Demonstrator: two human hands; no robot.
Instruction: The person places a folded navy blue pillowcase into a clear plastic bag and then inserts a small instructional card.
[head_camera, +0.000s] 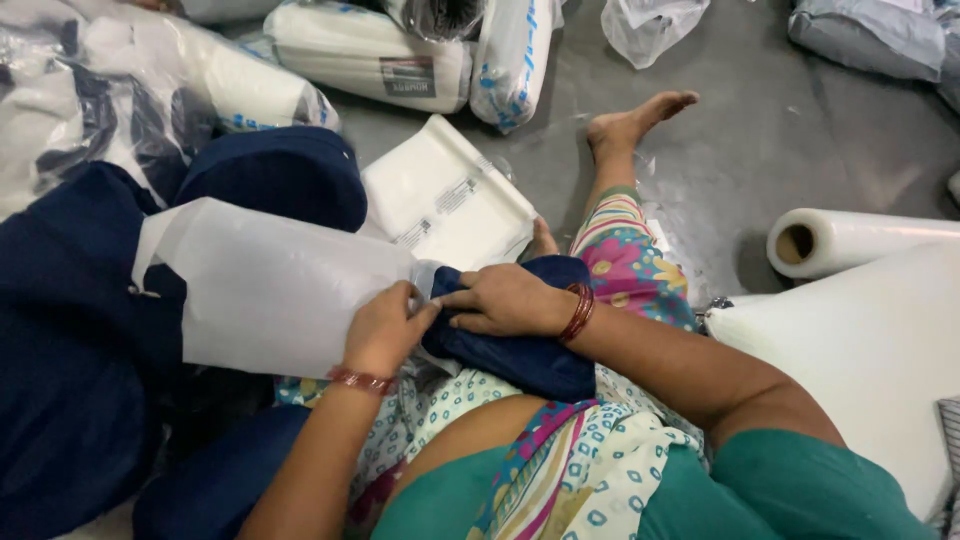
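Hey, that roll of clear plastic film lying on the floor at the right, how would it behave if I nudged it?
The roll of film lies on its side on the smooth grey floor, so it would probably roll. Its hollow core shows at the end; likely stiff, not floppy. The glossy wrap probably feels slippery.

Folded navy garment (525, 350) on the lap, one end inside a translucent white bag (270, 285) (mouth open, lying flat)

Bag (270, 290) left of folded garment (520, 350)

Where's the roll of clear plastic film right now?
Head view, right side: the roll of clear plastic film lies on the grey floor, just above the white sheet stack.
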